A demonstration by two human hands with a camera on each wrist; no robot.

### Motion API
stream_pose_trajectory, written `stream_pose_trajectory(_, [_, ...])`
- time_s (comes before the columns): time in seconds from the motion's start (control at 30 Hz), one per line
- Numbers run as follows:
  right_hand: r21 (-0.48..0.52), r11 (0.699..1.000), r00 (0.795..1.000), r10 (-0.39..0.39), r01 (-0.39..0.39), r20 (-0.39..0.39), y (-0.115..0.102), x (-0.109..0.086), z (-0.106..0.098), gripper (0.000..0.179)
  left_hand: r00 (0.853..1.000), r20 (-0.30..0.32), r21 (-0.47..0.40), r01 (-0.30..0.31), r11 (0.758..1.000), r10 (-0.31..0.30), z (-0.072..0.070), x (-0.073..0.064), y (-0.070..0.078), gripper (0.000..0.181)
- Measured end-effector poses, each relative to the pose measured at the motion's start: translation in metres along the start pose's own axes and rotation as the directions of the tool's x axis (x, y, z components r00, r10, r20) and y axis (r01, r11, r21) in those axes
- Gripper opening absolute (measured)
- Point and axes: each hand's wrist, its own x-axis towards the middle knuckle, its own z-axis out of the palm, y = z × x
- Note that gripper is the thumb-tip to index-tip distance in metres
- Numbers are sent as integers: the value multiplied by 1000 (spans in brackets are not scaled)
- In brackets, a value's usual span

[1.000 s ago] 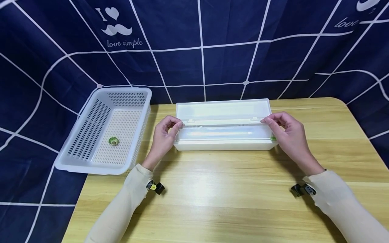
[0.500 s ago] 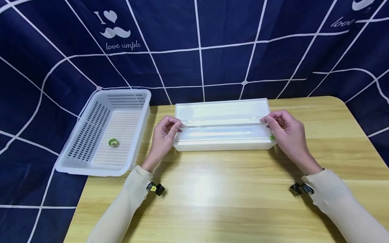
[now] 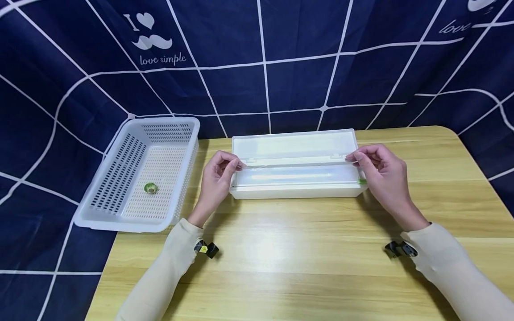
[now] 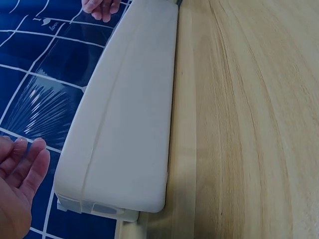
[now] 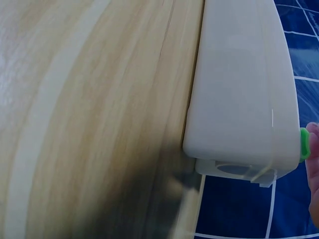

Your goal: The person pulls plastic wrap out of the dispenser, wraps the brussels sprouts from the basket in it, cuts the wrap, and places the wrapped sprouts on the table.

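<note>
A white cling film dispenser (image 3: 297, 191) lies on the table, its lid (image 3: 295, 145) raised at the back. Clear cling film (image 4: 37, 107) stretches over its opening, with fine creases fanning out from the left hand. My left hand (image 3: 217, 178) pinches the film's left corner between thumb and fingers, at the dispenser's left end. At the other end, my right hand (image 3: 383, 178) pinches the right corner. Just under the right hand sits a green slider (image 3: 362, 181) on the dispenser's front rim; the right wrist view shows this slider (image 5: 304, 144) beside the fingertips.
To the left stands a white perforated basket (image 3: 188, 178) with a small round green and pale piece (image 3: 150, 187) on its floor. A dark blue cloth (image 3: 297, 84) with white lines hangs behind the wooden table (image 3: 289, 267).
Both hands keep hold of the film and have barely moved; the right hand has shifted slightly to the right. The creases near the left hand have changed a little.
</note>
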Motion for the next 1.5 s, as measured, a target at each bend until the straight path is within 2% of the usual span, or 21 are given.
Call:
stream_pose_trajectory(0.1, [16,1000,1000,-14,14,0,-1,0,0,12,1000,0,12,-7,1000,7,0,0,1,4])
stream_pose_trajectory(0.47, [18,998,998,-64,64,12,-1,-3,-4,9,1000,1,45,6,999,-6,-1,-5,8,6])
stream_pose_trajectory(0.7, [17,989,989,-146,147,-19,-3,-1,-5,8,999,29,72,-27,997,25,-2,-4,11,5])
stream_pose_trajectory(0.87, [33,982,981,-187,189,-48,-7,2,-3,13,999,15,60,-36,998,35,-2,-2,14,5])
stream_pose_trajectory(1.1, [33,977,977,-211,213,-42,-8,7,-4,13,996,-13,40,-84,996,85,-2,2,15,17])
stream_pose_trajectory(1.3, [41,973,974,-224,225,-36,-11,7,-8,8,994,7,45,-111,993,110,-3,4,17,6])
stream_pose_trajectory(1.5, [49,971,972,-232,234,-43,-16,8,-9,6,992,15,62,-125,990,124,-5,4,22,7])
